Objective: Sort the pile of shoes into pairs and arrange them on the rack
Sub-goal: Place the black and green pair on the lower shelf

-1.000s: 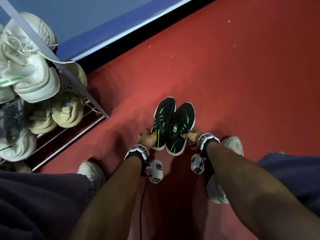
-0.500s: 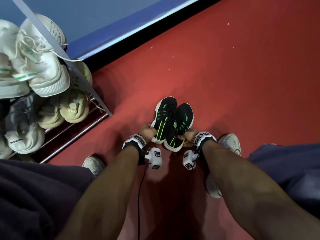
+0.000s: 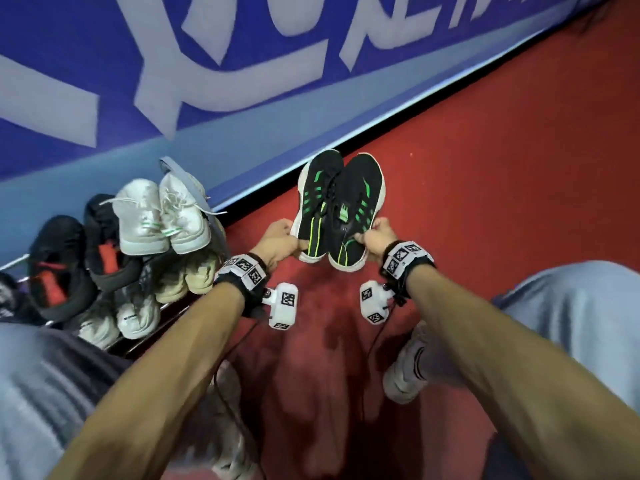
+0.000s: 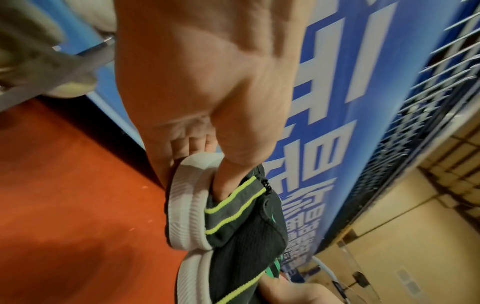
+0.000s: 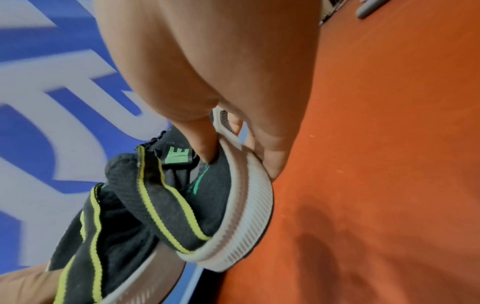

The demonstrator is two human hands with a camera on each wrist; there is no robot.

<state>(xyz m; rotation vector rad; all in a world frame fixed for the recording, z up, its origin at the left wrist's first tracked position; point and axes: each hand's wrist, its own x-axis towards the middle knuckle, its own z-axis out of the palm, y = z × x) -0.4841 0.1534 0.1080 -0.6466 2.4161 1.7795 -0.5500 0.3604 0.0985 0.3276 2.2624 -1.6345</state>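
Two black shoes with green stripes and white soles hang side by side above the red floor. My left hand (image 3: 280,242) grips the heel of the left black shoe (image 3: 317,202), thumb tucked inside its collar (image 4: 226,185). My right hand (image 3: 374,237) grips the heel of the right black shoe (image 3: 356,209), one finger inside the collar (image 5: 205,148) and the others under the white sole (image 5: 249,185). The shoe rack (image 3: 194,188) stands to the left, holding a white pair (image 3: 162,216), a black-and-red pair (image 3: 76,258) and pale shoes on the lower shelf (image 3: 183,275).
A blue banner wall (image 3: 242,64) with white lettering runs along the far side of the red floor (image 3: 502,168). My knees and a grey-white sneaker on my foot (image 3: 408,372) are below. Cables hang from the wrist cameras (image 3: 284,303).
Both hands have lifted the black pair off the floor and raised it. The view has tilted upward, bringing the banner and more of the rack into sight.
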